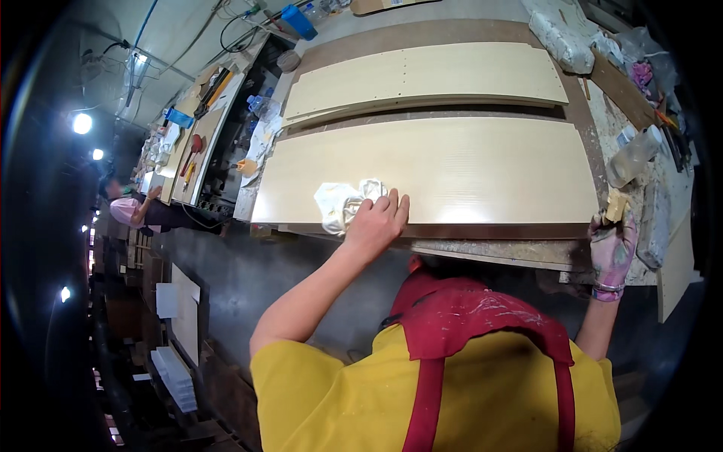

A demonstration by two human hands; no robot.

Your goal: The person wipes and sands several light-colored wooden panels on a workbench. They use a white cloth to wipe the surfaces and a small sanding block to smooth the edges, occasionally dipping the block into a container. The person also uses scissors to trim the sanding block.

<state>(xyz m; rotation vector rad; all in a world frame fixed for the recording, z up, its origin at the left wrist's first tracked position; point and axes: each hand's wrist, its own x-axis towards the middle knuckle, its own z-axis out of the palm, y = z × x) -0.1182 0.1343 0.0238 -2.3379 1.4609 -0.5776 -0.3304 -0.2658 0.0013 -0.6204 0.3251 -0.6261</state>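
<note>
My bare left hand (379,220) presses a crumpled white cloth (337,205) onto the near cream-coloured board (467,166), close to its front edge. The cloth bunches out to the left of and beyond my fingers. My right hand (611,252), in a stained pink and white glove, is at the board's right front corner. Its fingers close on a small tan block (616,205), which sticks up past the fingertips; whether it is sponge or wood I cannot tell. A second cream board (452,71) with small holes lies parallel behind the first, on top of another panel.
Right of the boards are a clear plastic bottle (634,157), a wooden strip (623,89) and a wrapped white bundle (561,38). A rag (263,139) and a blue cup (299,22) lie left and back. Another person (129,209) stands by a side bench (215,143).
</note>
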